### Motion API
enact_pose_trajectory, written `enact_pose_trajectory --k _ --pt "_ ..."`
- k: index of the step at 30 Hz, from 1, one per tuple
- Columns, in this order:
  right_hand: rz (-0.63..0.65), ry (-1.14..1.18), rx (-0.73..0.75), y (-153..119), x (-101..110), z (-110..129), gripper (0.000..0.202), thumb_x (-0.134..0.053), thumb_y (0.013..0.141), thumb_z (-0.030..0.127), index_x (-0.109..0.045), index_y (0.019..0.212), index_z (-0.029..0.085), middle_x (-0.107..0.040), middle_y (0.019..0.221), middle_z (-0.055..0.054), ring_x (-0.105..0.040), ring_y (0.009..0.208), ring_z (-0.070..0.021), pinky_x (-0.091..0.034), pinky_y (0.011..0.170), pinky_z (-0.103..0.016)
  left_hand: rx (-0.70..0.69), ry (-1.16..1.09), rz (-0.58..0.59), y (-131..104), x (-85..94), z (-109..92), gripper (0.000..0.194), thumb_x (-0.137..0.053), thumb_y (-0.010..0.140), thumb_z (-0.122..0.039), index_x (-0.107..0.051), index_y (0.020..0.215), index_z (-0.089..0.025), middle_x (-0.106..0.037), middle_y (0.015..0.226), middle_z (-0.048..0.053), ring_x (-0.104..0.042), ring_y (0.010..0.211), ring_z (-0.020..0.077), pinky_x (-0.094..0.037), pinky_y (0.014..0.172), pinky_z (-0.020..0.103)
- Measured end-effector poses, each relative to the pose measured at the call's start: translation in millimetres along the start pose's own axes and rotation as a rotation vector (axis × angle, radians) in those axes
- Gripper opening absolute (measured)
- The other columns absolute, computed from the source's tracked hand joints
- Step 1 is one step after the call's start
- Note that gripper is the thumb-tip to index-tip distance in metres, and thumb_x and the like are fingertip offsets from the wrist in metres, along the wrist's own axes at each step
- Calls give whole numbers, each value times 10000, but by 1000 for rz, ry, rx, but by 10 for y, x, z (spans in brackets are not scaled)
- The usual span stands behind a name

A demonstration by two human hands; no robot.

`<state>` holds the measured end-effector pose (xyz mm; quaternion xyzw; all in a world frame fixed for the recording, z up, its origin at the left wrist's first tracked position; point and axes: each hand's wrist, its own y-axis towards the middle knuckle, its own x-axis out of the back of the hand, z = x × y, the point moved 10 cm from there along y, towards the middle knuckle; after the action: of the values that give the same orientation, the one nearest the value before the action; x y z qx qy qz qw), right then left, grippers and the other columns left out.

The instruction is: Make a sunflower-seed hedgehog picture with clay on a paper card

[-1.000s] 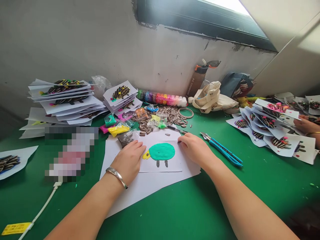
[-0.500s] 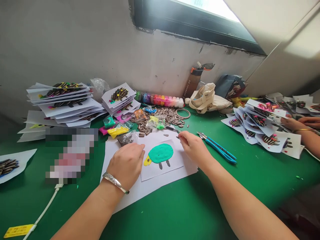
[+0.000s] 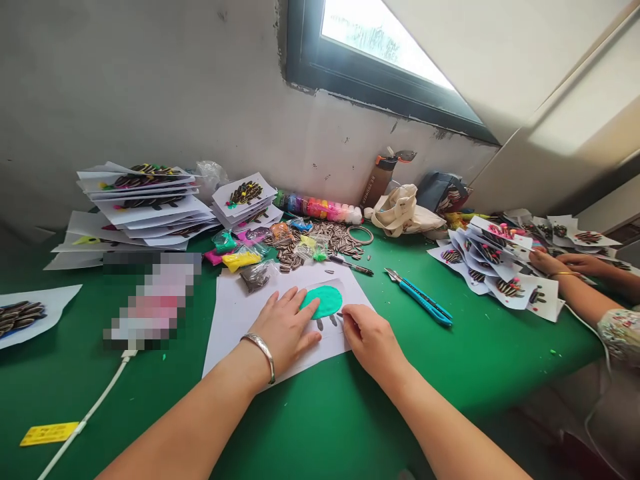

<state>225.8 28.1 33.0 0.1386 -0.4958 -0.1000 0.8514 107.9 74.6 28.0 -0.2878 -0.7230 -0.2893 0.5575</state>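
Note:
A paper sheet (image 3: 300, 357) bears a flat turquoise clay oval (image 3: 327, 300) with dark clay legs (image 3: 321, 325). My left hand (image 3: 287, 327) lies over the sheet's left side with fingers spread. Its fingertips touch the oval's left edge and it covers the yellow clay head. My right hand (image 3: 367, 337) is at the sheet's right edge, thumb and index finger pinched on a small dark sliver, seemingly a sunflower seed, close to the legs. Beyond the sheet lies a heap of sunflower seeds (image 3: 340, 239). White sheets (image 3: 225, 320) lie underneath.
A utility knife (image 3: 425, 300) lies to the right and a pen (image 3: 357, 266) ahead. Bagged clay (image 3: 243, 258), a tape ring (image 3: 360, 234) and a bottle (image 3: 379, 180) stand behind. Stacked seed pictures (image 3: 150, 213) rise left. Another person's hands (image 3: 550, 261) handle pictures at right.
My right hand has moved from near the pen toward me, down to the clay legs. My left hand has spread flat and reached over the clay head to the oval. The view has shifted slightly.

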Motion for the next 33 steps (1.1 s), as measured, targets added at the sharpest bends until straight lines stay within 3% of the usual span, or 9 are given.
enact_pose_trajectory --k 8,14,18,26,30,33 --pt "31 -119 94 13 -69 156 188 -405 876 141 -586 839 180 -624 766 -43 -555 699 -153 -416 666 -254 7 0 0 8 -31 -1 445 -537 849 -393 -509 1265 -238 -475 1372 127 -369 1290 331 -275 1038 547" --pt "1 -22 -17 3 -24 25 166 -425 877 165 -590 876 185 -637 801 -42 -568 717 -151 -425 680 -249 8 17 11 9 -63 14 481 -525 849 -419 -485 1293 -237 -473 1368 135 -361 1292 335 -274 1037 549" --pt "52 -33 16 4 -83 90 165 -433 866 167 -595 838 184 -626 748 -32 -553 670 -145 -414 648 -246 13 13 -2 5 -63 19 466 -525 852 -409 -489 1288 -250 -471 1375 124 -358 1297 327 -272 1041 543" --pt "31 -22 -5 9 -52 95 165 -435 855 170 -596 821 191 -628 731 -28 -554 651 -142 -417 640 -242 17 -19 -16 -3 -77 33 477 -529 850 -409 -489 1295 -241 -451 1393 133 -346 1306 331 -253 1048 563" --pt "-18 7 -54 3 1 38 160 -435 851 160 -583 897 199 -615 719 -11 -537 624 -132 -409 610 -231 14 -7 11 5 -83 27 492 -529 849 -417 -486 1302 -231 -446 1396 138 -348 1304 340 -260 1045 566" --pt "11 40 -11 10 -29 100 160 -436 851 154 -577 912 198 -614 737 -14 -535 637 -133 -408 617 -233 21 9 31 8 -82 24 491 -523 854 -415 -480 1308 -231 -443 1400 137 -343 1309 337 -260 1049 560"
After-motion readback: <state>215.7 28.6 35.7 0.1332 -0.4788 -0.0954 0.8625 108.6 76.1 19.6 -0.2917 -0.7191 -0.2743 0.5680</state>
